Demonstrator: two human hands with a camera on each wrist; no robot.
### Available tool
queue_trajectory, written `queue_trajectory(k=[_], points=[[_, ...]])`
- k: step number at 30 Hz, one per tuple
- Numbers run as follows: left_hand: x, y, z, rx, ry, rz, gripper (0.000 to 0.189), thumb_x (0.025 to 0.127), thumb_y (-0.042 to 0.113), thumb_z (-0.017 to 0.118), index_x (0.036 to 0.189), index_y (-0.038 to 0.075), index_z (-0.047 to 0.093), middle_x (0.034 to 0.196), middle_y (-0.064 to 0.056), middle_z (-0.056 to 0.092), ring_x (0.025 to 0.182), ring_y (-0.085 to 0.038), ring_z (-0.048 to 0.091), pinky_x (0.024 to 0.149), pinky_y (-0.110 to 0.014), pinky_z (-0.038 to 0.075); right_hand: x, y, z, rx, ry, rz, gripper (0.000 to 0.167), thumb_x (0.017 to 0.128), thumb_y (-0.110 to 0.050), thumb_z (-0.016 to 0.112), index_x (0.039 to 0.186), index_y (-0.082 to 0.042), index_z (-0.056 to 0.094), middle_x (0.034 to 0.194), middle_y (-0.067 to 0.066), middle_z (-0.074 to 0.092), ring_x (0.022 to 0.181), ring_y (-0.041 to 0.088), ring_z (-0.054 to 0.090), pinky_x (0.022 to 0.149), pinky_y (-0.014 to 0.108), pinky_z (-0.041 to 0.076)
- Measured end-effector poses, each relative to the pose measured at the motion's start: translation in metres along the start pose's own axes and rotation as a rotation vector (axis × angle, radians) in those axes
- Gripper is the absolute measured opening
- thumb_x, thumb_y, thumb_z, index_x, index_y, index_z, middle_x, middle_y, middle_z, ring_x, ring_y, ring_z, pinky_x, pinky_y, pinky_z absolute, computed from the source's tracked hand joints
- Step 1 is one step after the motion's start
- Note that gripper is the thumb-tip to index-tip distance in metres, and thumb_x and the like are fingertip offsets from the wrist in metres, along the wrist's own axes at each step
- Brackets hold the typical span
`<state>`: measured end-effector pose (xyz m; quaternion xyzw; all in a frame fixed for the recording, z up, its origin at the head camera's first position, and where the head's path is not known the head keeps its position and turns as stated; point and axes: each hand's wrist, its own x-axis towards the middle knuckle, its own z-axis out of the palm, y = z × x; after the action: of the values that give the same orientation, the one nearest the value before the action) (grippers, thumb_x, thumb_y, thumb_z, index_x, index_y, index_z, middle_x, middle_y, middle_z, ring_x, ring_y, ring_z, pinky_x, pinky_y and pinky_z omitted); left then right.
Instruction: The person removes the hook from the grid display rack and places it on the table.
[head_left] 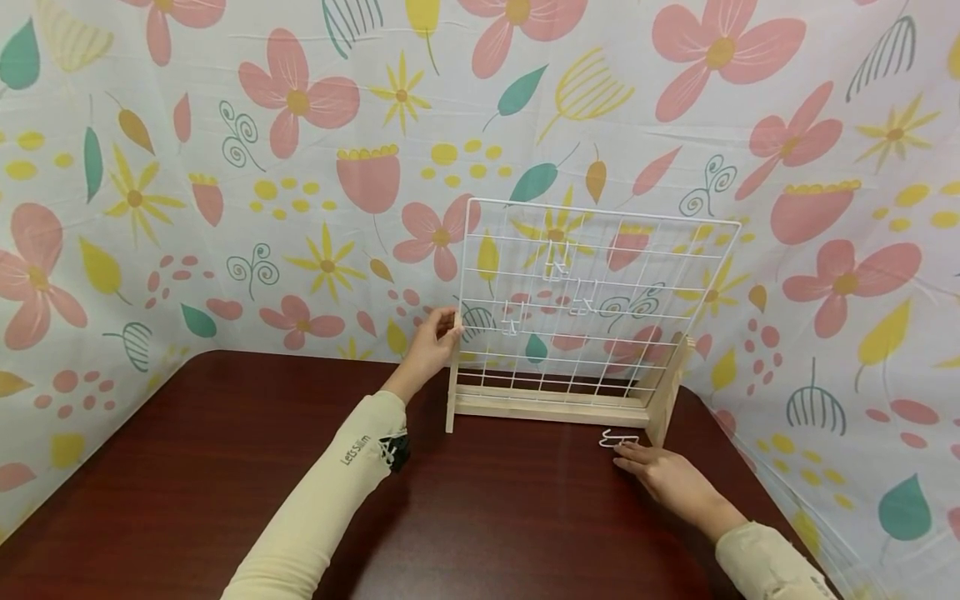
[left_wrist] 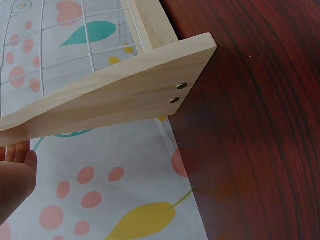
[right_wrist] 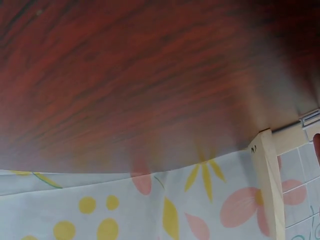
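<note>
A white wire grid rack (head_left: pixel 592 292) with wooden side supports stands at the back of the table. My left hand (head_left: pixel 431 350) grips its left wooden support (head_left: pixel 452 383), thumb in front. In the left wrist view that wooden support (left_wrist: pixel 125 82) shows two metal screws, and part of the left hand (left_wrist: pixel 17 172) is at its edge. My right hand (head_left: pixel 675 485) is by the rack's right foot, its extended fingertips touching a white wire hook (head_left: pixel 617 438) on the table. The thumb is hidden. The right wrist view catches only a fingertip beside the hook (right_wrist: pixel 311 120).
Several white wire hooks hang on the grid, among them an upper hook (head_left: pixel 557 267), a middle hook (head_left: pixel 583 302) and a lower left hook (head_left: pixel 512 323). The dark red wooden table (head_left: pixel 187 467) ends at a floral curtain (head_left: pixel 300 200) behind the rack.
</note>
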<state>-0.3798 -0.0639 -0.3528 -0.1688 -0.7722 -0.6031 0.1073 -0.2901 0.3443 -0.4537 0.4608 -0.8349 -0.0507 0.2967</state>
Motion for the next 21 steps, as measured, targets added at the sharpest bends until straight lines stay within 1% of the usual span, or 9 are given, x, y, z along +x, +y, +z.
queue_trajectory(k=[4,5,6,8,10,11,13,14,21], points=[[0.0006,-0.0014,-0.0001,-0.002,-0.002,0.003,0.040,0.099,0.010,0.053,0.136,-0.002,0.043,0.126,-0.018,0.052,0.120,-0.030,0.049,0.102,-0.037,0.043,-0.0003,-0.0009,0.0003,0.007,-0.016,-0.003,0.072,0.106,-0.026,0.007,0.097,0.000,0.074,0.106,0.017,0.069,0.094,0.030,0.068,0.074,0.044,0.056],[0.0007,-0.0017,-0.0002,-0.005,-0.004,0.003,0.041,0.099,0.010,0.054,0.136,-0.003,0.043,0.126,-0.018,0.052,0.120,-0.030,0.049,0.102,-0.037,0.043,-0.0005,-0.0010,0.0002,0.012,-0.020,-0.005,0.069,0.107,-0.026,0.010,0.097,0.000,0.074,0.107,0.016,0.069,0.094,0.030,0.068,0.074,0.044,0.056],[0.0008,-0.0020,-0.0003,-0.007,-0.006,0.003,0.041,0.099,0.011,0.054,0.137,-0.003,0.043,0.127,-0.018,0.052,0.120,-0.030,0.049,0.102,-0.037,0.043,-0.0009,-0.0006,-0.0001,0.015,-0.025,-0.008,0.063,0.108,-0.025,0.017,0.098,0.000,0.074,0.107,0.016,0.069,0.095,0.030,0.067,0.075,0.044,0.055],[0.0010,-0.0020,-0.0005,-0.008,-0.011,0.005,0.042,0.099,0.011,0.054,0.137,-0.004,0.042,0.127,-0.019,0.051,0.120,-0.030,0.048,0.102,-0.038,0.043,-0.0013,-0.0005,-0.0015,0.024,-0.035,-0.012,0.041,0.106,-0.017,0.037,0.099,0.000,0.074,0.108,0.015,0.069,0.096,0.029,0.067,0.076,0.045,0.055],[0.0012,-0.0020,-0.0006,-0.012,-0.015,0.006,0.043,0.099,0.011,0.054,0.138,-0.004,0.041,0.127,-0.019,0.051,0.121,-0.030,0.048,0.103,-0.038,0.042,-0.0015,-0.0009,-0.0031,0.036,-0.034,-0.014,0.020,0.096,-0.008,0.056,0.100,0.000,0.073,0.109,0.016,0.069,0.097,0.030,0.067,0.076,0.045,0.055],[0.0012,-0.0017,-0.0005,-0.014,-0.017,0.007,0.043,0.099,0.011,0.054,0.138,-0.004,0.041,0.127,-0.019,0.051,0.121,-0.030,0.048,0.103,-0.038,0.042,-0.0016,-0.0011,-0.0034,0.044,-0.034,-0.011,0.016,0.088,-0.004,0.064,0.100,0.000,0.073,0.109,0.016,0.069,0.097,0.030,0.067,0.076,0.045,0.055],[0.0011,-0.0013,-0.0003,-0.013,-0.018,0.007,0.043,0.100,0.011,0.054,0.138,-0.003,0.041,0.128,-0.018,0.051,0.121,-0.030,0.048,0.103,-0.037,0.042,-0.0021,-0.0019,-0.0041,0.055,-0.033,-0.002,0.024,0.077,-0.001,0.071,0.101,0.001,0.073,0.109,0.016,0.069,0.098,0.030,0.067,0.077,0.046,0.055],[0.0012,-0.0013,-0.0001,-0.012,-0.017,0.009,0.043,0.100,0.011,0.054,0.138,-0.004,0.041,0.128,-0.018,0.051,0.121,-0.030,0.048,0.103,-0.038,0.042,-0.0026,-0.0021,-0.0042,0.060,-0.032,0.004,0.026,0.075,-0.001,0.073,0.101,0.001,0.073,0.110,0.016,0.069,0.098,0.031,0.067,0.077,0.046,0.055],[-0.0001,-0.0019,0.0003,0.008,-0.004,0.011,0.041,0.099,0.012,0.054,0.136,-0.002,0.044,0.127,-0.018,0.052,0.121,-0.030,0.049,0.102,-0.037,0.043,-0.0059,-0.0020,-0.0049,0.074,-0.029,0.025,0.025,0.079,-0.008,0.074,0.102,0.001,0.073,0.110,0.016,0.069,0.099,0.032,0.067,0.078,0.047,0.054]])
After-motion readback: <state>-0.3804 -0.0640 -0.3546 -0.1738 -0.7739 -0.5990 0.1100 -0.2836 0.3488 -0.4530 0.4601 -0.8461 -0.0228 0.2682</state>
